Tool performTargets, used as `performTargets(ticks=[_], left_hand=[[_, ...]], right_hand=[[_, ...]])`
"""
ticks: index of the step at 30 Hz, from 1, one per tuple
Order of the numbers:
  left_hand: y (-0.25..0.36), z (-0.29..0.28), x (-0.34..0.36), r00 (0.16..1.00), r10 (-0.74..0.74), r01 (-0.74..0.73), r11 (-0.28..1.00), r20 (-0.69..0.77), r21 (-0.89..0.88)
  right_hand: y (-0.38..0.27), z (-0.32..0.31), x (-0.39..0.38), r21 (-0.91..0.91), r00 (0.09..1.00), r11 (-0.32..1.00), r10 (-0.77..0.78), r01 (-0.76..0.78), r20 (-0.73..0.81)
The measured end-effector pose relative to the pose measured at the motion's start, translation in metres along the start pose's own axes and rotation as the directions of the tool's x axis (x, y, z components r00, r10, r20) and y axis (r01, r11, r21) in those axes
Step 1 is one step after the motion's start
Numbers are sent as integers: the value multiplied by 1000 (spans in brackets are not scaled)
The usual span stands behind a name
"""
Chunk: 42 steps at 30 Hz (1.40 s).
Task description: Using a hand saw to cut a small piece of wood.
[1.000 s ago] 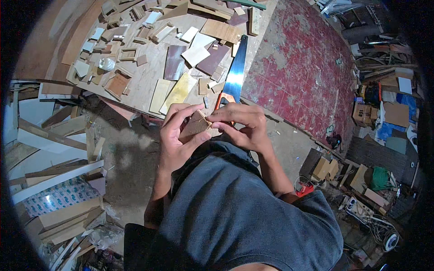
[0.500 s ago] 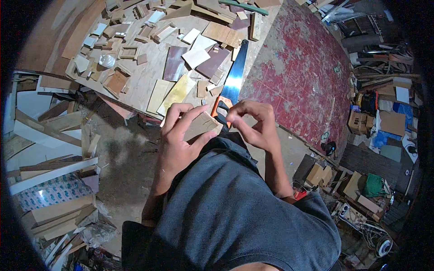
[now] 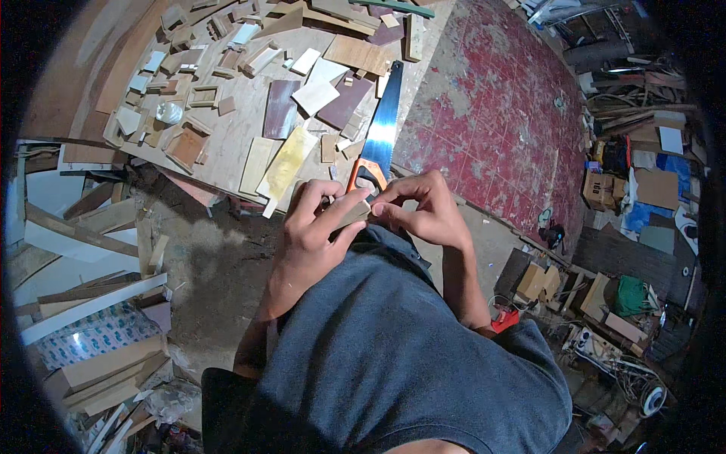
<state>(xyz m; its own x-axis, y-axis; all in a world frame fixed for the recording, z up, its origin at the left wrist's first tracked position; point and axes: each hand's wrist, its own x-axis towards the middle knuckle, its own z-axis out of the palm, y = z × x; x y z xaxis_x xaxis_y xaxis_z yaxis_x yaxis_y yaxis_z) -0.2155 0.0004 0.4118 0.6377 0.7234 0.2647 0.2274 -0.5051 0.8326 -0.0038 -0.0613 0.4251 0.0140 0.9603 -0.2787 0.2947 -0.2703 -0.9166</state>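
Note:
In front of my torso, my left hand grips a small, pale wooden piece between thumb and fingers, its end turned toward the right. My right hand is pinched at that end, with thumb and fingertips pressed together; whatever lies between them is too small to make out. Just beyond both hands lies a handsaw with an orange and black handle, its blade pointing away along the table's right edge. The hands partly cover its handle.
The plywood table carries a yellowish board, dark reddish panels, small wooden boxes and a whitish ball-shaped bundle. Wood offcuts pile up at the left. Worn red flooring stretches right toward stacked clutter.
The wooden piece has tilted in my left hand and shows a narrower side. My right hand has closed in, its fingertips now at the piece's end. The whole view has shifted slightly.

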Motion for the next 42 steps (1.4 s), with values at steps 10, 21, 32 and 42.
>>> performTargets(ticks=[10, 21, 32, 42], left_hand=[[1, 3, -2, 995, -34, 37, 999, -92, 31], [4, 16, -12, 996, -31, 34, 999, -80, 28], [9, 18, -19, 989, -85, 91, 995, -120, 48], [11, 22, -18, 995, -45, 46, 999, -91, 11]], right_hand=[[20, 7, -18, 124, 936, 992, 62, -20, -347], [8, 32, -25, -315, 912, 916, -331, 248, -243], [33, 28, -39, -510, 957, 850, -244, 133, -157], [12, 21, -41, -107, 968, 987, -140, 120, -207]])
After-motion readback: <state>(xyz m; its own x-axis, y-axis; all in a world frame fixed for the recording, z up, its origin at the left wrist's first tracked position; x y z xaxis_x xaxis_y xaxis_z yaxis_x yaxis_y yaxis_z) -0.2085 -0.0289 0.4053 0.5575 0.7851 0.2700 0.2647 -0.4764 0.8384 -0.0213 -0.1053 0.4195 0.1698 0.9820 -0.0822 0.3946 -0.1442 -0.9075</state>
